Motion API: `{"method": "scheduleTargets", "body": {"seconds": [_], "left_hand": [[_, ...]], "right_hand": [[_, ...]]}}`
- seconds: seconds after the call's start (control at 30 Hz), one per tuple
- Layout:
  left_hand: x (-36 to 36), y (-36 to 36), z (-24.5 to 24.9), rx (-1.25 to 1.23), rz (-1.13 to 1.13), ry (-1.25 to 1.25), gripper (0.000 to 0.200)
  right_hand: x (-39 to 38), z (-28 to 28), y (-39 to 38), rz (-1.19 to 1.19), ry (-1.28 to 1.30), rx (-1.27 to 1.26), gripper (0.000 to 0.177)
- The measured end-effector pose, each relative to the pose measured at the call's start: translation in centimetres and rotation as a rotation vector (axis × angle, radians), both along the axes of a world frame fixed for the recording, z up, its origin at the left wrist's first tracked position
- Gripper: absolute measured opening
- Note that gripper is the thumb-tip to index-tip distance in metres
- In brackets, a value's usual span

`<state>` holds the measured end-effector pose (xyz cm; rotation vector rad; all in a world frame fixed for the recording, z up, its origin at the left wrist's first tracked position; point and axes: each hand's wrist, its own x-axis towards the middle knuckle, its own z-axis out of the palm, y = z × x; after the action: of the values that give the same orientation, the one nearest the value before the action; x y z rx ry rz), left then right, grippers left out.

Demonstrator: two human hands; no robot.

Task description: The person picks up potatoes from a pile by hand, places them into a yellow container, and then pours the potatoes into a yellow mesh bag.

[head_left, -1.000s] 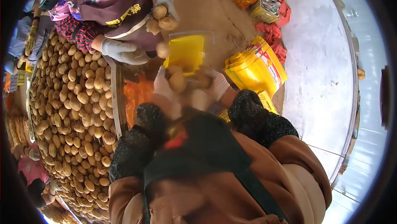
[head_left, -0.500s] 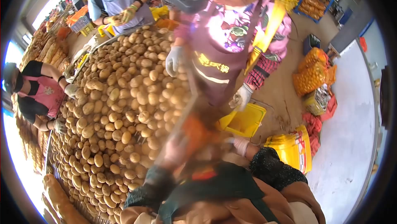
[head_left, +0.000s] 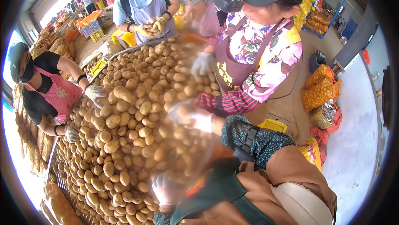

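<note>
A large heap of potatoes point(head_left: 124, 131) fills the slatted sorting table in front of me. My left hand point(head_left: 163, 186), in a pale glove, rests at the near edge of the heap, its fingers stretched over the potatoes. Farther up, my right hand point(head_left: 201, 120) reaches across the right side of the heap; it is smeared by motion, so its fingers do not show clearly. A co-worker's gloved hand point(head_left: 179, 109) is right beside it, partly overlapping in view. Between my arms, close to my apron, is a blurred orange patch point(head_left: 217, 153) that I cannot make out.
Three co-workers stand around the table: one in a pink apron point(head_left: 56, 100), one in light blue point(head_left: 145, 6), one in a flowered top point(head_left: 266, 50). At right are a yellow bin point(head_left: 272, 125), a yellow bag point(head_left: 311, 152) and net sacks of potatoes point(head_left: 320, 87).
My right hand has swung from beside the yellow bin to over the heap. My left hand has moved down and left onto the potatoes. The flowered-top co-worker's hand has come over the heap.
</note>
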<state>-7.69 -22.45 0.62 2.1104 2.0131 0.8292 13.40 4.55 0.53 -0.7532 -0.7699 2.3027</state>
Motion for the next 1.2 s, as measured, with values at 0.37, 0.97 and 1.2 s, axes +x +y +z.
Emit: {"method": "scheduleTargets", "body": {"seconds": [0.37,0.97,1.2], "left_hand": [[-3.5,-1.4,-7.8,-0.198,0.391,0.356,0.056],[-4.9,-0.4,-7.8,-0.153,0.301,0.098,0.06],[-5.4,-1.1,-9.9,-0.263,0.386,0.114,0.048]], "right_hand": [[-13.1,4.4,22.8,-0.565,0.011,0.017,0.031],[-1.9,-2.3,41.5,-0.762,-0.574,0.146,0.041],[-3.8,-9.5,34.9,-0.535,-0.148,0.142,0.04]]}}
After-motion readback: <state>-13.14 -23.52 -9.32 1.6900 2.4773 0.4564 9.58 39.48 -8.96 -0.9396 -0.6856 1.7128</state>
